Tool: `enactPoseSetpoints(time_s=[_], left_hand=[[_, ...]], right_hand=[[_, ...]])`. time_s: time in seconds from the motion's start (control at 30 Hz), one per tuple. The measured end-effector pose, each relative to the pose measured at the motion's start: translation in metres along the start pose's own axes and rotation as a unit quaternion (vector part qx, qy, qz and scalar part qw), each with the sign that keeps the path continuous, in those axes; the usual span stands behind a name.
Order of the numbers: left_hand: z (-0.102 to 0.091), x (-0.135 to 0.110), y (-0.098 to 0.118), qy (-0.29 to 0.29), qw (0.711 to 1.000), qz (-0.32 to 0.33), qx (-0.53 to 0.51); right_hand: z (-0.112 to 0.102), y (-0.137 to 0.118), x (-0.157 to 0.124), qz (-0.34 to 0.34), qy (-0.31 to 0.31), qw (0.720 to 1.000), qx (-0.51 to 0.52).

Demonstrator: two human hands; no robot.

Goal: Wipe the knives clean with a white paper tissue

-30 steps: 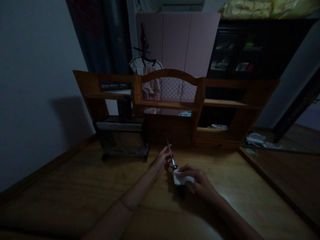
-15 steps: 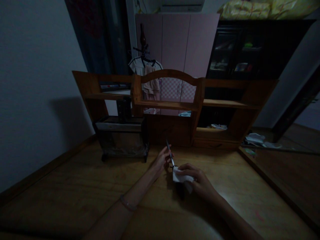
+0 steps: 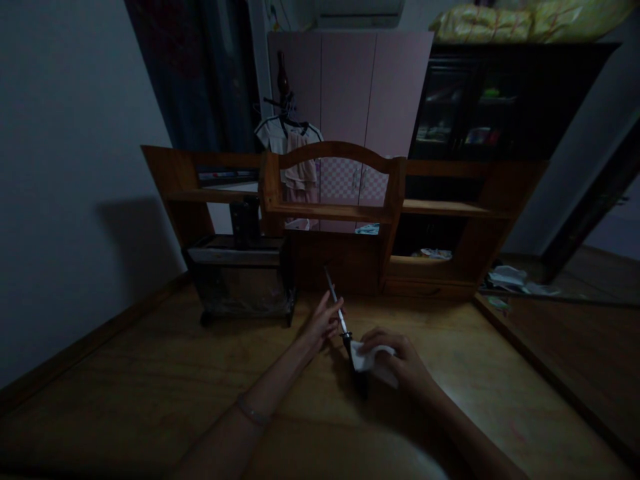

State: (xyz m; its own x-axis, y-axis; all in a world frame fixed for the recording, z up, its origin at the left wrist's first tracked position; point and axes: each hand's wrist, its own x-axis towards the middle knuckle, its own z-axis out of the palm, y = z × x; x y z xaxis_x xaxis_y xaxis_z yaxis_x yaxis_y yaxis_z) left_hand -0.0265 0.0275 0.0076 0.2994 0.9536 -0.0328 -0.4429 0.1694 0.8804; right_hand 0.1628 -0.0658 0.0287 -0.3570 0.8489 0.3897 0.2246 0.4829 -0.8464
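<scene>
A long, thin metal blade or rod with a dark handle and a small guard slants away from me above the wooden surface. My left hand grips its shiny shaft just beyond the guard, thumb and fingers around it. The far tip points toward the shelf. In my right hand is a crumpled white tissue, pinched between the fingers. The tissue lies against or just beside the dark handle; whether it touches is unclear. The handle's lower end is dim and points toward me.
A wooden shelf unit stands across the back of the wooden surface. At left is a dark-framed box-like appliance. A raised wooden edge runs along the right. Clothes hang behind the shelf.
My right hand with the tissue has moved slightly right, off the guard, uncovering more of the dark handle. My left hand stays on the shaft; the view has shifted a little.
</scene>
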Motion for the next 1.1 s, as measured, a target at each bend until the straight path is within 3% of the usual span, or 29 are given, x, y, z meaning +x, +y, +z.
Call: enactPoseSetpoints(time_s=[0.1,0.37,0.63,0.73,0.83,0.97,1.03,1.1], left_hand=[[-0.001,0.000,-0.001,-0.008,1.000,-0.004,0.014],[-0.006,0.004,-0.006,-0.010,1.000,0.003,0.015],[-0.003,0.011,-0.016,0.003,0.996,0.083,0.030],[-0.003,0.014,-0.018,0.025,0.993,0.109,0.021],[-0.006,0.016,-0.016,0.029,0.993,0.110,0.007],[-0.008,0.015,-0.012,0.015,0.997,0.078,-0.011],[-0.008,0.014,-0.012,0.007,0.998,0.059,-0.018],[-0.007,0.013,-0.011,0.003,0.999,0.047,-0.027]], right_hand=[[0.003,-0.005,0.001,-0.011,0.014,1.000,-0.013],[0.009,-0.011,0.000,-0.002,-0.081,0.997,-0.004],[-0.006,-0.005,0.002,0.062,-0.122,0.988,0.070],[-0.013,-0.001,0.002,0.048,-0.062,0.994,0.076],[-0.022,0.002,0.003,0.031,0.069,0.996,0.049],[-0.033,0.002,0.003,0.041,0.218,0.975,-0.020],[-0.035,0.003,0.003,0.045,0.247,0.967,-0.050],[-0.033,0.005,0.004,0.041,0.239,0.968,-0.066]])
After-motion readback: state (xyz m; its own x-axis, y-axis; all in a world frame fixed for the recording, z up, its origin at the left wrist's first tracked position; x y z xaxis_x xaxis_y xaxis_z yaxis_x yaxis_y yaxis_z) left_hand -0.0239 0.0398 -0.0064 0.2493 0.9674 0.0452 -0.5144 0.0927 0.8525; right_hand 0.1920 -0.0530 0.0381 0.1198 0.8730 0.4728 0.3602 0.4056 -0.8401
